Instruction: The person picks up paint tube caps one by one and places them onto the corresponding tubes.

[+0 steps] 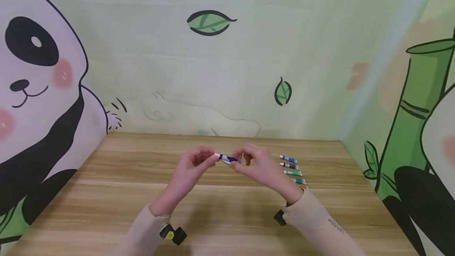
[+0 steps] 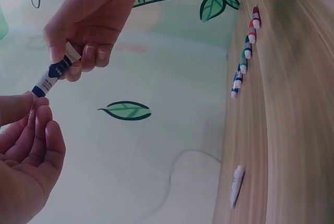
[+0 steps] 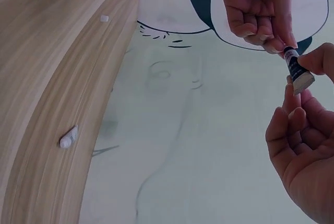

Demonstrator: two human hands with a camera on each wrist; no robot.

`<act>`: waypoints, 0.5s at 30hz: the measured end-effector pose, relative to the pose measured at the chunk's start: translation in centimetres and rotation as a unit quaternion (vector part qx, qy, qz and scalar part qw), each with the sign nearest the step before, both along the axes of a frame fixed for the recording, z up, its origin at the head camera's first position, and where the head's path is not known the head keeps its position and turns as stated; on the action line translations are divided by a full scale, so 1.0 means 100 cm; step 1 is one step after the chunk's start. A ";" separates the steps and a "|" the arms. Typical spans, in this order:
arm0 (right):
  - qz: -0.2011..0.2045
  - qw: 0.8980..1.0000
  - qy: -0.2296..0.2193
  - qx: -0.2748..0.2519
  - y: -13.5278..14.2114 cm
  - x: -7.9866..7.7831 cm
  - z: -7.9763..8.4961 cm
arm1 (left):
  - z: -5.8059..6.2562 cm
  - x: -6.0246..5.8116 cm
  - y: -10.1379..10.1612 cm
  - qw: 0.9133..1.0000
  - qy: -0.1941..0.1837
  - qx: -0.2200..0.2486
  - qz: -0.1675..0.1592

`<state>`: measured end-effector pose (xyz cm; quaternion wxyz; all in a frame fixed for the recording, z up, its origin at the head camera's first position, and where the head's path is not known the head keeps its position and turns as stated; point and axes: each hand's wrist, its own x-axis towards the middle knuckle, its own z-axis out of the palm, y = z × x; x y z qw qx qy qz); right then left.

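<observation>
In front of me, a small paint tube (image 1: pixel 224 157) with a dark blue and white label is held up between both hands. My left hand (image 1: pixel 193 167) pinches its cap end between thumb and fingertip. The right hand (image 1: pixel 254 163) grips the flat crimped end, its thumb lying on the tube (image 2: pixel 49 79) in the left wrist view. That end (image 3: pixel 302 84) points toward the right palm in the right wrist view. The left hand's cap-end pinch hides most of the cap. Below the hands, a white tube (image 2: pixel 237 186) lies on the table.
Several paint tubes, among them blue (image 1: pixel 288 159), green (image 1: pixel 293 173) and red (image 2: pixel 252 35) ones, lie in a row on the wooden table (image 1: pixel 124 192), right of the hands. A small white piece (image 3: pixel 104 19) rests near the table's edge. A panda-printed backdrop (image 1: pixel 227 70) stands behind.
</observation>
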<state>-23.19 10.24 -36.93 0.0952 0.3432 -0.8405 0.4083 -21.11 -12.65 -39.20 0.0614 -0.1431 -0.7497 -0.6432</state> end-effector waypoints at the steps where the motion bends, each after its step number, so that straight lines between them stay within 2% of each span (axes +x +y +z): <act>1: 0.003 1.000 -0.011 -0.004 0.000 0.000 0.001 | 0.001 0.001 0.000 1.000 0.005 -0.004 0.001; 15: 0.036 0.992 -0.120 -0.011 0.001 -0.001 0.005 | 0.008 0.009 -0.003 0.993 0.081 -0.081 0.004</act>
